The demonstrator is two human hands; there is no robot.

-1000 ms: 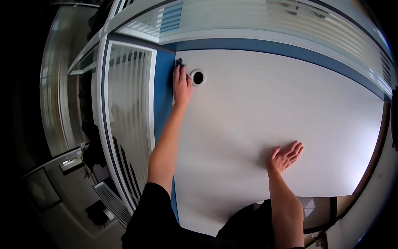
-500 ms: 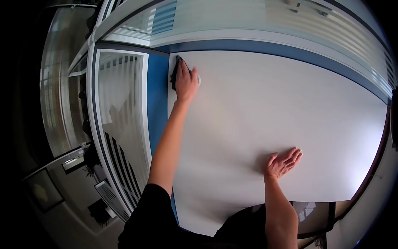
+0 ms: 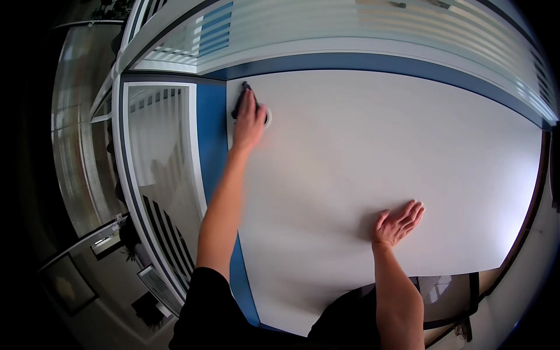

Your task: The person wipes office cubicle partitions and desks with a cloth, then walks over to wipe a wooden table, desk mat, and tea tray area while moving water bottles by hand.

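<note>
Left hand [image 3: 251, 125] partly covered the hole [image 3: 268, 118], which was clear a second earlier.
Its fingers lay over a dark cloth [image 3: 238, 107] in the desk's [image 3: 344, 146] far left corner, grip impossible to tell; the right hand [image 3: 398, 225] rested nearer, fingers slightly apart.

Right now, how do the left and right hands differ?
The left hand covers part of a black cloth; the right hand holds nothing visible. The left hand is near the far-left corner of the white desktop, the right hand nearer its front. Both are palm-down.
</note>
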